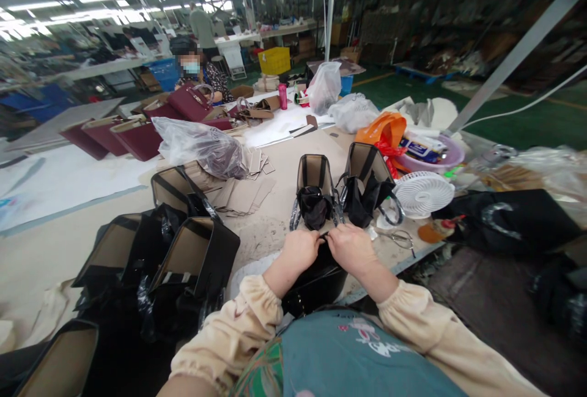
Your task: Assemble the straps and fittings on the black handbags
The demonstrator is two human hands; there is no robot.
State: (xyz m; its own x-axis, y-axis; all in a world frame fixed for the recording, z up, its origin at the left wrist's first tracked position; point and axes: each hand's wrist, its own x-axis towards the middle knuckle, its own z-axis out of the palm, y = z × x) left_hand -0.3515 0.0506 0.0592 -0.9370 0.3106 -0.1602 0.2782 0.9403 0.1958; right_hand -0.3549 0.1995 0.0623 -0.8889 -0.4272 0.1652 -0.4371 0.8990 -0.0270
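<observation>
A person's left hand point(299, 252) and right hand point(352, 250) nearly meet at a black bag point(316, 284) just in front of their apron point(339, 360), the fingers of both pinching its top edge. Just beyond stand two open bags point(316, 172); a white fan point(424, 194) is to their right. Across the table point(293, 155), a masked co-worker point(219, 84) is behind maroon bags point(140, 141)

1 head-worn camera looks forward and down, close over the left hand point(302, 246) and right hand point(351, 246).
</observation>
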